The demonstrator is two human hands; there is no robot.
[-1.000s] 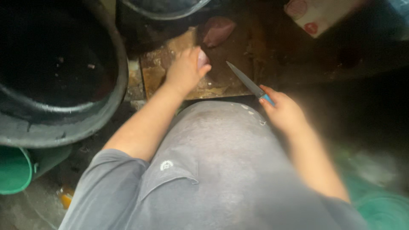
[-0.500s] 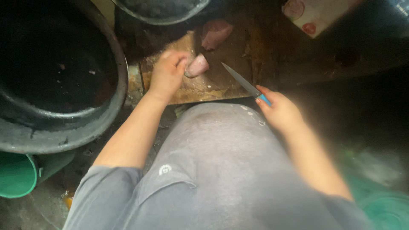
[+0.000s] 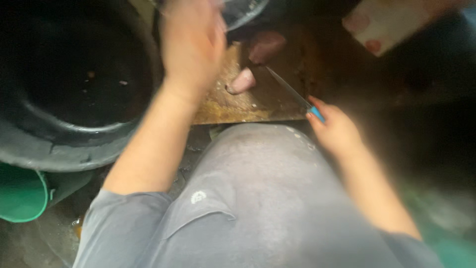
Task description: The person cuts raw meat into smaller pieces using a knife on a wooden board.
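Note:
My right hand (image 3: pixel 336 130) grips the blue handle of a knife (image 3: pixel 288 88), whose blade points up and left over a worn wooden cutting board (image 3: pixel 248 101). A pinkish piece of meat (image 3: pixel 242 81) lies on the board just left of the blade tip. A second, darker pink piece (image 3: pixel 265 45) sits farther back. My left hand (image 3: pixel 192 42) is lifted and blurred above the board's left end, near the rim of the big black tub; whether it holds anything is unclear. My grey-clad knee (image 3: pixel 258 198) fills the foreground.
A large black tub (image 3: pixel 69 89) stands at the left, a green bucket (image 3: pixel 20 193) below it. A second dark basin (image 3: pixel 245 12) sits at the top. A white carton with red marks (image 3: pixel 384 22) lies at the upper right. The floor looks wet and dark.
My left hand has let go of the pink meat piece and lifted up and away toward the top. The piece now lies alone on the board. The knife hand has barely shifted.

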